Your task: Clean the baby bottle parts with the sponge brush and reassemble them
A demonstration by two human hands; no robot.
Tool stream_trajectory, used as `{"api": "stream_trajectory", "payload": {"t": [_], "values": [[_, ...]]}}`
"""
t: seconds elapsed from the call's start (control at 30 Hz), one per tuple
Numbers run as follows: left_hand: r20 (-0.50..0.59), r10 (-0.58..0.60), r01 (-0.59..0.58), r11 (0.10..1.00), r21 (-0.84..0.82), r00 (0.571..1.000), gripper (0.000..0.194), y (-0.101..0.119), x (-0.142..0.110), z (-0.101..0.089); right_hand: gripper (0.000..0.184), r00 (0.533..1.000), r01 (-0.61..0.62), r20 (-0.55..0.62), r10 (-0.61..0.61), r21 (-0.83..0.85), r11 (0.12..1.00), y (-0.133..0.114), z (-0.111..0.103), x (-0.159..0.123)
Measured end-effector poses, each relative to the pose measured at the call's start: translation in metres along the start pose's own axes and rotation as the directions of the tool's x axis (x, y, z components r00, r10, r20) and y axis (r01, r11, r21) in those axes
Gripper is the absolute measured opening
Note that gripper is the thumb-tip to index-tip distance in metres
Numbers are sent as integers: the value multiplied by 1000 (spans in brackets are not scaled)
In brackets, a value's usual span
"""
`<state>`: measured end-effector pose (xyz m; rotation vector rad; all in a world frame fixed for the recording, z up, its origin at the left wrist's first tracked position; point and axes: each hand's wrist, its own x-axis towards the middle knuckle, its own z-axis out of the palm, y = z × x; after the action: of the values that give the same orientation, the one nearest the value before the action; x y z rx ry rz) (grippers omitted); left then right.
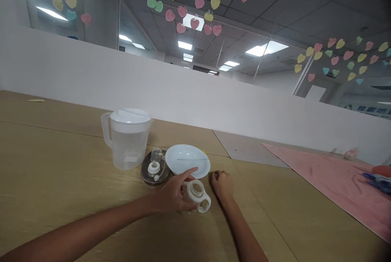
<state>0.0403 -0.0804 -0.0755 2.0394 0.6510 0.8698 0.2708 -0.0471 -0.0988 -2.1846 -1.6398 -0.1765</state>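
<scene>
My left hand (173, 193) is wrapped round a clear baby bottle (195, 190) with white side handles. The bottle's mouth is uncovered and faces up toward me. My right hand (222, 184) rests on the table just right of the white plate (174, 150), its fingers curled; anything inside them is hidden. A thin, straight stick-like thing (192, 159) lies across the plate. Left of the plate, a dark round tray (146, 176) bears a clear dome cap (156, 155), a white collar ring (153, 168) and a thin straw with a white weighted end (157, 178).
A lidded translucent pitcher (130, 144) with liquid stands behind and left of the tray. To the right, a pink cloth (332, 176) covers part of the table, with blue and orange things (378, 178) at its edge. A white partition (183, 91) borders the back.
</scene>
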Motion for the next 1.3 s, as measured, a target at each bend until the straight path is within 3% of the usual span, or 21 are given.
{"api": "stream_trajectory", "payload": {"t": [0.07,0.13,0.2,0.27,0.33,0.4,0.53,0.7,0.9,1.03,1.17,1.3], "values": [[-16,62,-62,997,37,998,94,-8,-2,-6,35,999,-21,-39,23,61,998,1,-2,2],[-59,183,-173,975,142,981,90,-16,-6,-16,36,995,-38,-80,57,226,973,0,-3,6],[-120,295,-253,926,280,948,62,-26,-9,-29,38,996,-29,-71,57,348,937,-4,-4,12],[-227,319,-198,880,432,920,27,-39,-12,-44,43,999,-33,-17,42,363,931,-11,-4,20],[-297,262,-47,816,576,918,28,-53,-14,-57,44,998,-54,39,44,310,949,-20,-6,31],[-301,213,54,729,682,929,31,-66,-15,-64,37,997,-59,68,44,241,969,-30,-10,41],[-208,191,55,596,801,959,24,-79,-16,-63,17,995,-45,96,35,109,993,-47,-24,55],[-151,186,31,525,851,971,29,-71,-15,-61,18,995,2,102,-10,70,998,-64,-38,59],[-76,167,-23,522,852,983,34,-67,-15,-65,26,989,117,51,-137,282,952,-94,-43,61],[-105,166,-9,570,821,981,30,-65,-17,-64,30,985,130,38,-167,468,874,-112,-47,64],[-229,151,74,660,747,962,26,-58,-20,-63,37,976,141,38,-213,636,759,-127,-45,67],[-456,124,228,734,640,881,20,-50,-21,-68,28,957,119,99,-274,727,676,-135,-34,65]]}}
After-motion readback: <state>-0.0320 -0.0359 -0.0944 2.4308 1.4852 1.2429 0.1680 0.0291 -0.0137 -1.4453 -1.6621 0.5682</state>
